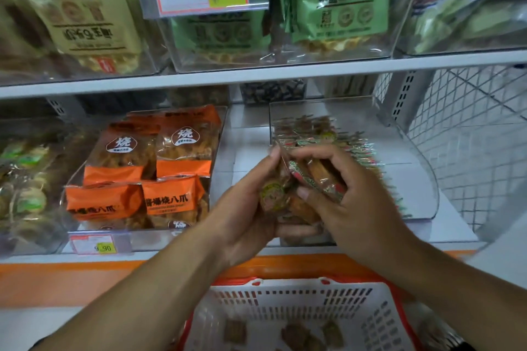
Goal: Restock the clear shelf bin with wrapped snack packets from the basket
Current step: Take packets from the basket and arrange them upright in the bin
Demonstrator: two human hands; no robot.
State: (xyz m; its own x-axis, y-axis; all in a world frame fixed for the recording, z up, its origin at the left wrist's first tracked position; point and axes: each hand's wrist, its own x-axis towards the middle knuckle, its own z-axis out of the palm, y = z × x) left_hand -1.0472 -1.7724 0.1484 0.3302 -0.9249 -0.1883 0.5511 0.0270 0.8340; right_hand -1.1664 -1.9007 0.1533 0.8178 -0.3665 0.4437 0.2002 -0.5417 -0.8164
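Only the head view to go on, so here's what you've got: both your hands are up in front of the shelf holding a bunch of wrapped snack packets between them. Your left hand cups the bunch from the left and underneath, thumb up along its side; your right hand is curled over it from the right, fingers wrapped round the top packets. So both hands are closed on the load, nothing loose. The clear shelf bin sits straight ahead and slightly right of the bunch, just behind your right hand, with its open mouth facing you and a pile of the same packets already lying inside. That's the bit the next move hangs on: the bin is beyond and to the right, so your right hand is the nearer one to carry them in. The packets look longish and lie roughly diagonal, pointing up-left to down-right, though it's blurry. Counts: two hands, one clear bin for this snack, one white basket below you with about four brown packets left on its floor. How many are in your hands I can't tell, maybe a handful. To the left, another bin holds four orange bags.
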